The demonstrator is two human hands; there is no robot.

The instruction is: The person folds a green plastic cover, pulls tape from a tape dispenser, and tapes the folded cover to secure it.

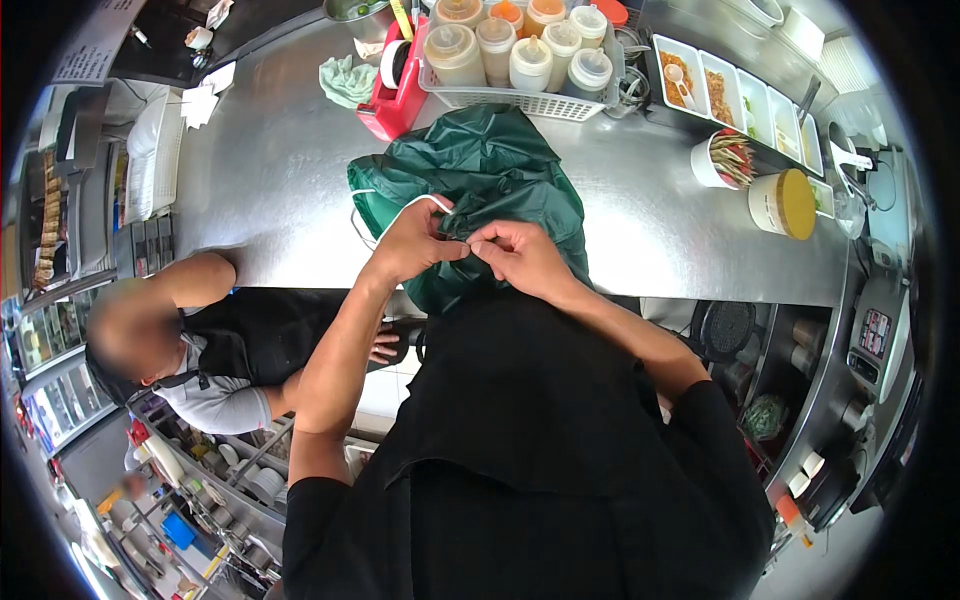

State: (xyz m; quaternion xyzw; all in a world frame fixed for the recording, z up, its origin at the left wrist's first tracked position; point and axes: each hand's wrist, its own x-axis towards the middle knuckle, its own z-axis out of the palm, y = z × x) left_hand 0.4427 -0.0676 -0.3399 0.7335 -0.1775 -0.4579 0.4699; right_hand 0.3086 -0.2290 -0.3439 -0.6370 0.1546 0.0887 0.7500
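A crumpled, shiny dark green nylon-like cloth lies bunched on the steel counter's front edge, against the black apron I wear. A white cord loops out at its left side, with another bit showing by my left fingers. My left hand is closed on the cloth, its thumb pointing right. Fingertips pinched, my right hand meets the left thumb over a gathered part of the cloth. What exactly lies between the fingertips is too small to tell.
Behind the cloth stand a red tape dispenser and a white basket of sauce bottles. Topping trays, a cup of wrapped sticks and a yellow-lidded tub sit right. A co-worker is close on my left.
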